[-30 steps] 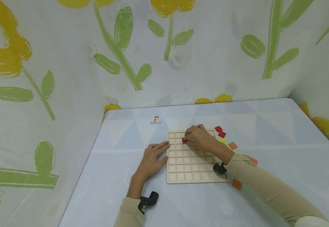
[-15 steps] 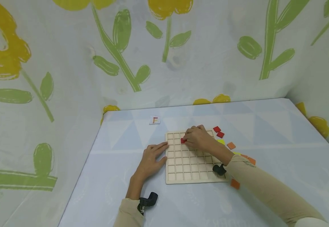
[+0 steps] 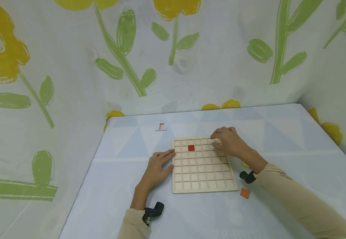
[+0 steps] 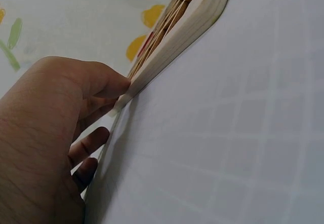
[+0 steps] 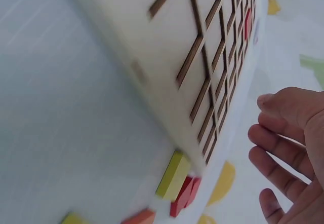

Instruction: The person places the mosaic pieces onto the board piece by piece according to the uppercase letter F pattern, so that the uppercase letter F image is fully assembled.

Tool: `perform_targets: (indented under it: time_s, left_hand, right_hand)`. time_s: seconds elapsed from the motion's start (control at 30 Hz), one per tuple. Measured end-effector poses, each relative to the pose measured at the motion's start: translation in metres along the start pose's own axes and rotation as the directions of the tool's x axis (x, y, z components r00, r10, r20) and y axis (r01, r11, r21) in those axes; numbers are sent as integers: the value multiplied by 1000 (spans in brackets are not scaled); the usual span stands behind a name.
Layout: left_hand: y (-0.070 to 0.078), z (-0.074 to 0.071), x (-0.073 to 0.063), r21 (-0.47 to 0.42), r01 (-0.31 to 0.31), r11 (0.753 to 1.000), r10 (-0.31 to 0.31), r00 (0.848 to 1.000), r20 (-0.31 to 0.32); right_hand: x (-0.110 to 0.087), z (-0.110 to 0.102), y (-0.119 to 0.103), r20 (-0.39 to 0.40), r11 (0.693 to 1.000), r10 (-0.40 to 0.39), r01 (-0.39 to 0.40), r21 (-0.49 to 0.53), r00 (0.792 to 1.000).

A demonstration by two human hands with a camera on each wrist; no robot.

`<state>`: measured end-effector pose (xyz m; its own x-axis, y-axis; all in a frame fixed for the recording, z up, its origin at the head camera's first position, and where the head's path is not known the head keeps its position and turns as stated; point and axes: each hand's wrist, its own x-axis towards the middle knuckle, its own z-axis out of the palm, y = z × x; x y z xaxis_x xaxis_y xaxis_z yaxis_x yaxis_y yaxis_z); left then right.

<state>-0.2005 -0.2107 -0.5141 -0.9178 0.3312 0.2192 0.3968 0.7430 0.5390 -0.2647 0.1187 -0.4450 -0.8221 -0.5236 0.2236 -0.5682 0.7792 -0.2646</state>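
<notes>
Fingers of the right hand (image 3: 228, 142) are parted and loosely bent, nothing between them; they hang over the far right corner of the gridded board (image 3: 205, 191). Left hand (image 3: 157, 170): fingers extended, thumb and fingertips against the board's left edge, gripping no tile.

Red tile (image 3: 191, 148): in the board's second row from the far side, third column from the left; appears flat in its cell. Printed card (image 3: 161, 126): beyond the board's far left corner. Orange tile (image 3: 245, 193): just off its near right corner. Right wrist view adds a yellow tile (image 5: 173, 176) at the far right corner, red pieces (image 5: 183, 196) close by; contact with the board cannot be told.

Judgement, step in hand (tile setting): pinch a loose tile by opposite edges, square it to the grid lines before lowering, count cells against the card, and keep left-hand pressure light so the board does not skid.
</notes>
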Motion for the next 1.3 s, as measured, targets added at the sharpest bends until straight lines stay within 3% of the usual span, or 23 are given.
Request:
perform_targets:
  time_s: [0.4, 0.7, 1.13, 1.3]
  left_hand:
    - [-2, -1, -3, -24, -5, 1000, 5, 1000, -13]
    - [-3, 0, -5, -36, -14, 999, 13, 999, -32]
    - [0, 0, -4, -16, -18, 1000, 18, 1000, -19]
    - [0, 0, -2, -12, -17, 1000, 17, 1000, -24]
  right_hand:
    - [-18, -8, 30, -7, 994, 107, -107, -29, 994]
    - [-24, -3, 43, 53, 972, 222, -217, -91, 974]
    - [-29, -3, 52, 44, 975, 208, -203, -88, 977]
    - [-32, -8, 51, 3, 979, 195, -195, -60, 981]
